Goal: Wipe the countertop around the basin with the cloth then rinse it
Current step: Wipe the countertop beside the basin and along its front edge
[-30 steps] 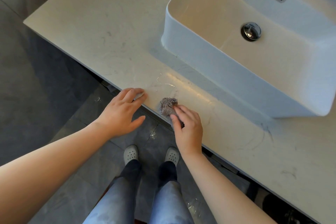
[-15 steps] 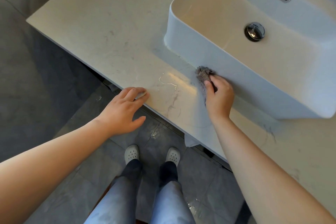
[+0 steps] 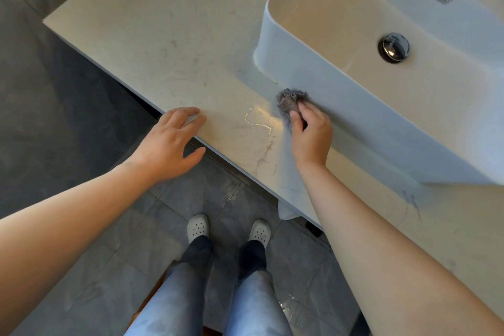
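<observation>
While the left hand [image 3: 170, 142] is spread flat on the countertop [image 3: 152, 43] edge, a bunched grey cloth [image 3: 288, 102] is gripped by the right hand [image 3: 311, 133]. Cloth is pressed at the fingertips against the basin [image 3: 354, 106] base wall.

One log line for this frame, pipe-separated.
phase: wiping | right hand: grips cloth at basin base | left hand: fingers rest on countertop edge | rinse: not yet done
</observation>
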### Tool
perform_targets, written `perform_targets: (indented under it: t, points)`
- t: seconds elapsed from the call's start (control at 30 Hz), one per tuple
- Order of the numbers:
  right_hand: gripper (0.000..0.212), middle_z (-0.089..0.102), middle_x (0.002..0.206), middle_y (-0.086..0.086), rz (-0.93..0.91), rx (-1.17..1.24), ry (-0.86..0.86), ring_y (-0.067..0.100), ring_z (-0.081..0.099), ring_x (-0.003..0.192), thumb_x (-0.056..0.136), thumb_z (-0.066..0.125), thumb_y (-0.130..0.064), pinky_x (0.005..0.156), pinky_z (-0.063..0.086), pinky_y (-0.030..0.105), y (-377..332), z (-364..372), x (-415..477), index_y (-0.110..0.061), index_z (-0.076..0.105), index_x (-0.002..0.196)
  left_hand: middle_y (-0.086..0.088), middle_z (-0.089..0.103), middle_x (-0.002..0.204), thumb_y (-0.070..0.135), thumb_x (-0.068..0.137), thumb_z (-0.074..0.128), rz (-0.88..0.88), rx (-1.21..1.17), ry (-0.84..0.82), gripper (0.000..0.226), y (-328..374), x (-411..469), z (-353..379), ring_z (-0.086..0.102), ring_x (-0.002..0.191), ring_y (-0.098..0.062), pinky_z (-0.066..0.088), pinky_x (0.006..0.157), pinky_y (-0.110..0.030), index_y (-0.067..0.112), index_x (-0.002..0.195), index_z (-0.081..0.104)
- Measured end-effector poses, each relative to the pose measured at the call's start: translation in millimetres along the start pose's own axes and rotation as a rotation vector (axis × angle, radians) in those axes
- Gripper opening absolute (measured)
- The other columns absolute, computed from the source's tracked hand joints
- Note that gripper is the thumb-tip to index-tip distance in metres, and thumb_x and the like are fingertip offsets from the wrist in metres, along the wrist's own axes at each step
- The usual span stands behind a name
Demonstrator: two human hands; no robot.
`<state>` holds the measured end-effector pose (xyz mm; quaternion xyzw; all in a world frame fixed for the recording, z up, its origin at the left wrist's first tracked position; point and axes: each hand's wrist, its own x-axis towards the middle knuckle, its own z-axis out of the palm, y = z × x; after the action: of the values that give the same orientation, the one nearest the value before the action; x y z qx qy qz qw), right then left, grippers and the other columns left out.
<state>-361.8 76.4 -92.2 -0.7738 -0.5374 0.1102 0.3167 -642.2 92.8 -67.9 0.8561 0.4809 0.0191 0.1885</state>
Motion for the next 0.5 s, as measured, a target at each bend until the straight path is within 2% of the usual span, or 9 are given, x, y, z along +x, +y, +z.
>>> perform_targets:
  t: [0.13,0.27,0.4,0.5]
  points:
    - [0.030,0.066,0.120,0.006,0.019,-0.007,0.018,0.028,0.058,0.106,0.090,0.058,-0.017,0.090,0.038,0.024,-6.7,7.6,5.9,-0.008,0.066,0.117,-0.008,0.041,0.143,0.051,0.082,0.038,0.004,0.001,-0.008,0.068,-5.3,-3.1,4.7,0.035,0.132,-0.030,0.036,0.106,-0.044,0.013,0.138,0.046]
    - [0.031,0.066,0.120,0.004,-0.039,0.020,-0.075,0.025,0.056,0.104,0.090,0.059,-0.019,0.089,0.037,0.023,-18.0,11.6,-11.3,-0.011,0.065,0.119,-0.006,0.040,0.144,0.052,0.082,0.038,0.011,-0.011,-0.018,0.068,-8.8,-1.9,3.4,0.034,0.132,-0.029,0.036,0.106,-0.043,0.014,0.139,0.046]
    - [0.030,0.067,0.116,0.004,-0.060,0.064,-0.101,0.022,0.057,0.105,0.089,0.062,-0.019,0.094,0.043,0.029,-32.1,14.5,-47.0,-0.011,0.066,0.117,-0.004,0.040,0.143,0.052,0.082,0.036,0.023,-0.002,-0.033,0.068,-11.6,-0.8,-0.8,0.035,0.131,-0.028,0.036,0.105,-0.042,0.016,0.139,0.045]
    - [0.030,0.067,0.116,0.003,-0.074,0.075,-0.141,0.021,0.056,0.105,0.088,0.063,-0.018,0.091,0.042,0.025,-39.6,12.7,-70.7,-0.011,0.066,0.117,-0.004,0.041,0.143,0.051,0.083,0.035,0.036,-0.001,-0.042,0.066,-12.6,0.1,-3.1,0.036,0.130,-0.028,0.035,0.106,-0.041,0.017,0.139,0.046]
